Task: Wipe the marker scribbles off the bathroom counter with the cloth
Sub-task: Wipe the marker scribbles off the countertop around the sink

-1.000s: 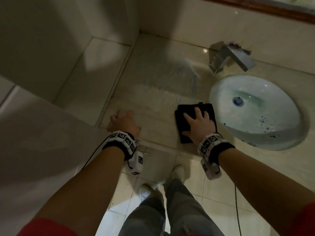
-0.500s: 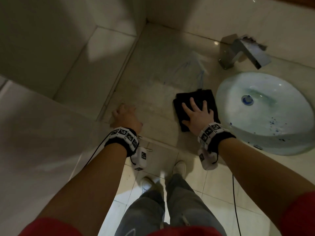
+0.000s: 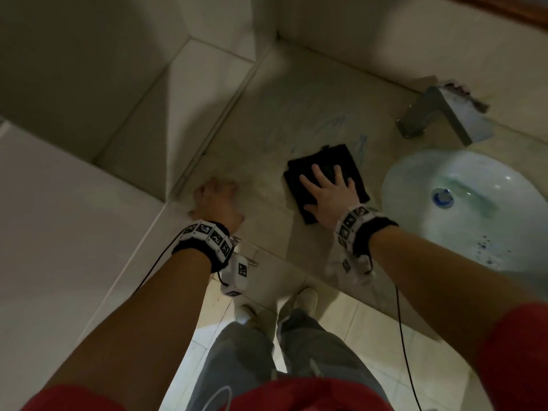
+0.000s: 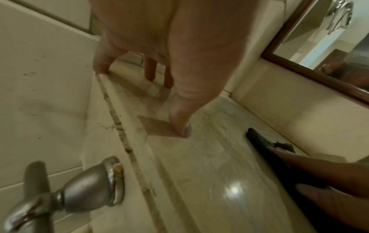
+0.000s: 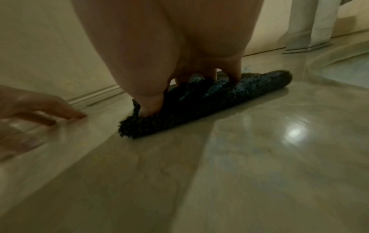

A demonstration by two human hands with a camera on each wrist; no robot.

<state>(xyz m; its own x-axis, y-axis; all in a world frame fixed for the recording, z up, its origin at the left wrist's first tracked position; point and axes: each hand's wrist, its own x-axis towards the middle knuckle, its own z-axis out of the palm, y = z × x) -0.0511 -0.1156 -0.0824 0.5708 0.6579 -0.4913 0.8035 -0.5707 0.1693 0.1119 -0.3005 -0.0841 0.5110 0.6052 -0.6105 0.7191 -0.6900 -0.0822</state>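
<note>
A folded black cloth lies flat on the beige marble counter, left of the basin. My right hand presses down on it with spread, straight fingers; the right wrist view shows the fingertips sunk into the fluffy cloth. Faint blue marker scribbles streak the counter just beyond the cloth. My left hand rests on the counter near its left front corner, its fingertips touching the surface and holding nothing.
A white oval basin with blue specks sits to the right, a square metal faucet behind it. Tiled walls close in the counter at the left and back. A metal tap handle juts out below the counter's left edge.
My right hand has slid the cloth away from me, toward the blue scribbles. The left hand has stayed at the counter's front left corner.
</note>
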